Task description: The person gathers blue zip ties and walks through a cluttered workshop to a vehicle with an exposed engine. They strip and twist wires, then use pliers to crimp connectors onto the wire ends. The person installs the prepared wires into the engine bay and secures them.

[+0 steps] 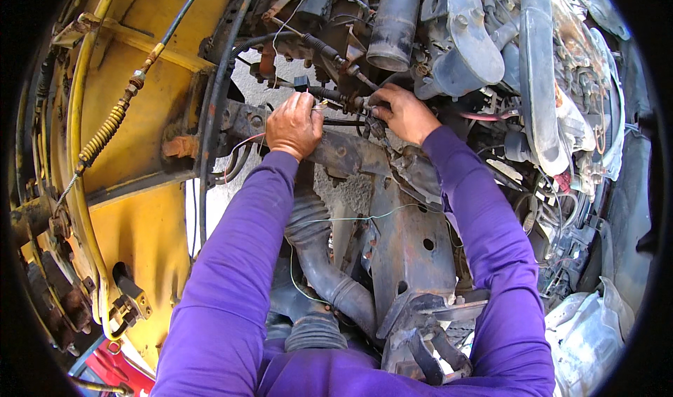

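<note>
My left hand is closed in a fist above a greasy metal frame rail, with short wire ends poking out beside the thumb. A thin pink-and-white wire runs up to it from the left. Just above the knuckles sits a small black block. To the right, my right hand has thumb and fingers curled together against a dark cable-and-hose bundle; what lies in its fingertips is hidden. Thin dark rods or cables cross the gap between the hands.
A yellow metal panel with a spring-wrapped cable stands at the left. Engine parts and a thick pipe crowd the top and right. Below my arms are a ribbed hose, a rusty bracket and a pale green wire.
</note>
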A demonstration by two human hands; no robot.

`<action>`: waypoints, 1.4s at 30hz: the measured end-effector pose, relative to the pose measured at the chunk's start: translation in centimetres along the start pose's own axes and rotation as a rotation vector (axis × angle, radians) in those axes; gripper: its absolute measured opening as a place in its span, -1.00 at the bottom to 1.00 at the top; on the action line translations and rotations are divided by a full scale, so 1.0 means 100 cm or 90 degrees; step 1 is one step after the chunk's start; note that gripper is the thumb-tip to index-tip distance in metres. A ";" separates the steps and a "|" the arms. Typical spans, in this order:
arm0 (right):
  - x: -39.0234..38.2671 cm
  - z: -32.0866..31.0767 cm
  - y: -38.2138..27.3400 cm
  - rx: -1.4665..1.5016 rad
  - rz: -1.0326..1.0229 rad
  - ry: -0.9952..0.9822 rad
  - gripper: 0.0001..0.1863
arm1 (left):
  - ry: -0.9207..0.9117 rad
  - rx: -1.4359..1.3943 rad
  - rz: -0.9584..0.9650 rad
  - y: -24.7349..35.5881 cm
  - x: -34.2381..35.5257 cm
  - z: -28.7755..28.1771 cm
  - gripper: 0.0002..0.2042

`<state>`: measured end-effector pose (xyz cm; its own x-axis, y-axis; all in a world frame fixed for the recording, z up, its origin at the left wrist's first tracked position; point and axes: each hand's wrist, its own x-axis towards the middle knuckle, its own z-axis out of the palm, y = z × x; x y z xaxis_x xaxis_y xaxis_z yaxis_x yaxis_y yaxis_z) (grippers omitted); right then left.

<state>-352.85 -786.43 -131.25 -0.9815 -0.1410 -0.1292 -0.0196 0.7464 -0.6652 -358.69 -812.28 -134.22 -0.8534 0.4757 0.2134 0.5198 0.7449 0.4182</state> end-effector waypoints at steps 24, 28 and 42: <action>-0.023 -0.002 -0.004 0.068 0.003 0.043 -0.66 | -0.008 0.000 0.001 -0.002 0.000 0.000 -0.79; -0.021 0.002 -0.016 -0.026 0.011 0.039 -0.65 | 0.012 -0.011 0.009 -0.001 0.000 0.000 -0.80; -0.019 0.007 -0.031 -0.070 -0.046 -0.011 -0.63 | 0.019 -0.017 0.015 -0.003 -0.001 0.001 -0.79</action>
<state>-350.75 -788.91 -129.43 -0.9733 -0.2081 -0.0973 -0.1123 0.8002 -0.5891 -358.77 -812.50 -134.48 -0.8418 0.4788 0.2494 0.5390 0.7203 0.4366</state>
